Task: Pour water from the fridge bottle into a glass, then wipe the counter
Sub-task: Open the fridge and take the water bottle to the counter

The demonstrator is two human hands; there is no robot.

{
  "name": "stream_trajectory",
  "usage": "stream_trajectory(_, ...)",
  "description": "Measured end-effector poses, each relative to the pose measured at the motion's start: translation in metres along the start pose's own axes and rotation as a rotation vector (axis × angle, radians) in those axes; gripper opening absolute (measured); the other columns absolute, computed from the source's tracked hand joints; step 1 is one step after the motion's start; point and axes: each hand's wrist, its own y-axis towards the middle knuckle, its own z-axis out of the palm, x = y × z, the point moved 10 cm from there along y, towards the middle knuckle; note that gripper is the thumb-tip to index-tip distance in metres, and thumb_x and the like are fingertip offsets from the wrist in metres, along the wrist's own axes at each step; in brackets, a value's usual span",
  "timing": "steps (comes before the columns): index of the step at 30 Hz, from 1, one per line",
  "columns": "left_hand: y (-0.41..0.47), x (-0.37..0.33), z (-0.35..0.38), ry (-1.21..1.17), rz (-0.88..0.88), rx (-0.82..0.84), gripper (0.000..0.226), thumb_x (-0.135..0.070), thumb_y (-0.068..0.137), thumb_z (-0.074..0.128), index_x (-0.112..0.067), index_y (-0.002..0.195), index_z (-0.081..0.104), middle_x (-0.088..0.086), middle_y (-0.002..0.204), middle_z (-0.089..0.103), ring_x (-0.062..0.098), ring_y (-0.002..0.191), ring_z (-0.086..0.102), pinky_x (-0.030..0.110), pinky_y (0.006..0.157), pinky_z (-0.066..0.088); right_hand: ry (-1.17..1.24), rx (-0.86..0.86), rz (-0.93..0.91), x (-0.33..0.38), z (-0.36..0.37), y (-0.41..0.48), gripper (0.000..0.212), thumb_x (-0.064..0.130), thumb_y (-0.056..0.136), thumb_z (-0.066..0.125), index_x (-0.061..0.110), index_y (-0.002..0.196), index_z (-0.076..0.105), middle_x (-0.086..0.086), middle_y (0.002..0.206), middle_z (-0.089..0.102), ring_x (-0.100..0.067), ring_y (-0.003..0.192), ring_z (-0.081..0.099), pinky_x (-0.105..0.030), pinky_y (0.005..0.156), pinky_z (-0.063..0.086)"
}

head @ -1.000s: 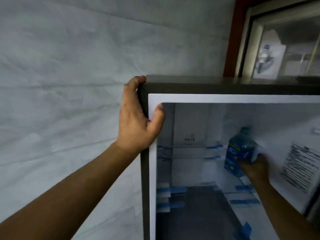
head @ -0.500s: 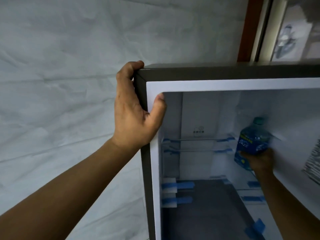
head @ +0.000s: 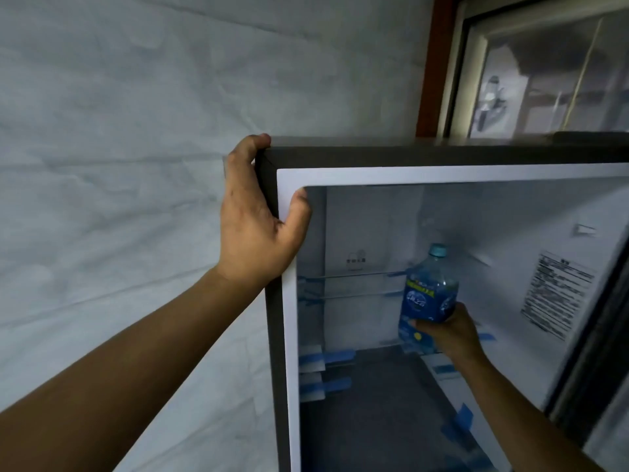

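The fridge (head: 408,155) stands open before me, dark grey outside and white inside. My left hand (head: 255,226) grips its upper left corner, fingers over the outer side and thumb on the white front edge. Inside, my right hand (head: 446,332) is wrapped around the lower part of a blue water bottle (head: 427,294) with a pale blue cap. The bottle is upright, a little in front of the glass shelves (head: 354,277). No glass or counter is in view.
A pale grey wall fills the left side. Blue tape strips (head: 333,357) hold parts inside the fridge. A printed label (head: 558,294) sits on the inner right wall. A brown-framed window (head: 544,73) is above the fridge at the upper right.
My right hand has drawn the bottle away from the right wall toward the middle and front of the fridge. My left hand keeps its grip on the corner.
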Motion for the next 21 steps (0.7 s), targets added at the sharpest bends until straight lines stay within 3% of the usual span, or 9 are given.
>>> stream_trajectory(5,0.003,0.006,-0.002,-0.092,-0.01,0.049,0.062,-0.021,0.087,0.069,-0.001,0.138,0.039,-0.002,0.128,0.042,0.019,0.118,0.052,0.044,0.098,0.05,0.179,0.0,0.008,0.054,-0.002,-0.08,0.064,-0.001,0.065,0.09,0.013,0.116,0.054,-0.001,0.108,0.069,-0.004,0.083,0.072,-0.02,0.063,0.057)
stream_trajectory(8,-0.004,-0.002,-0.007,-0.083,0.015,0.079,0.065,-0.023,0.088,0.07,0.001,0.139,0.038,0.008,0.133,0.041,0.023,0.125,0.046,0.034,0.108,0.044,0.205,-0.018,-0.041,0.098,-0.016,-0.127,0.085,0.017,0.05,0.1,0.014,0.122,0.054,-0.004,0.115,0.07,-0.015,0.099,0.071,-0.031,0.077,0.06)
stream_trajectory(10,-0.024,-0.023,-0.011,-0.109,0.078,0.09,0.067,-0.024,0.086,0.069,0.006,0.138,0.039,0.023,0.14,0.04,0.028,0.134,0.038,0.027,0.115,0.033,0.226,-0.032,-0.081,0.126,-0.024,-0.16,0.084,0.016,0.051,0.096,0.012,0.125,0.055,-0.007,0.118,0.071,-0.02,0.104,0.071,-0.034,0.082,0.06)
stream_trajectory(12,-0.06,-0.04,-0.008,-0.253,0.088,0.161,0.069,-0.028,0.084,0.066,0.003,0.139,0.039,0.021,0.145,0.036,0.017,0.141,0.032,0.022,0.118,0.027,0.212,-0.063,-0.103,0.152,-0.03,-0.194,0.079,0.011,0.056,0.091,0.012,0.126,0.056,-0.007,0.118,0.072,-0.019,0.104,0.071,-0.03,0.08,0.06)
stream_trajectory(14,-0.101,-0.039,0.012,-0.488,-0.081,0.313,0.064,-0.034,0.084,0.066,-0.017,0.14,0.039,-0.002,0.145,0.039,0.005,0.139,0.037,0.02,0.114,0.033,0.211,-0.096,-0.121,0.174,-0.035,-0.228,0.075,0.006,0.06,0.09,0.013,0.127,0.056,-0.005,0.117,0.073,-0.019,0.105,0.072,-0.029,0.079,0.059)
stream_trajectory(16,-0.147,-0.035,0.046,-0.774,-0.437,0.509,0.056,-0.044,0.082,0.075,-0.039,0.128,0.043,-0.017,0.134,0.05,0.0,0.128,0.051,0.021,0.103,0.047,0.181,-0.136,-0.13,0.186,-0.042,-0.259,0.074,0.003,0.063,0.092,0.015,0.127,0.057,-0.004,0.118,0.073,-0.02,0.108,0.071,-0.033,0.084,0.059)
stream_trajectory(17,-0.173,-0.038,0.065,-0.917,-0.651,0.615,0.06,-0.047,0.075,0.081,-0.042,0.123,0.045,-0.015,0.132,0.053,0.003,0.122,0.057,0.024,0.095,0.054,0.161,-0.165,-0.122,0.189,-0.046,-0.275,0.074,0.005,0.063,0.092,0.016,0.127,0.057,-0.003,0.119,0.073,-0.02,0.109,0.07,-0.035,0.086,0.059)
stream_trajectory(19,-0.221,-0.058,0.093,-1.19,-1.024,0.794,0.075,-0.034,0.062,0.089,-0.029,0.124,0.049,0.003,0.132,0.06,0.016,0.109,0.066,0.027,0.077,0.06,0.133,-0.231,-0.102,0.189,-0.055,-0.303,0.072,0.01,0.061,0.091,0.018,0.125,0.058,-0.001,0.118,0.073,-0.019,0.108,0.07,-0.034,0.086,0.059)
stream_trajectory(21,-0.256,-0.091,0.106,-1.401,-1.192,0.962,0.095,-0.026,0.052,0.097,-0.018,0.133,0.048,0.013,0.13,0.064,0.024,0.098,0.073,0.033,0.068,0.063,0.074,-0.293,-0.061,0.181,-0.065,-0.328,0.072,0.014,0.06,0.092,0.021,0.124,0.059,0.001,0.118,0.072,-0.018,0.109,0.069,-0.037,0.088,0.059)
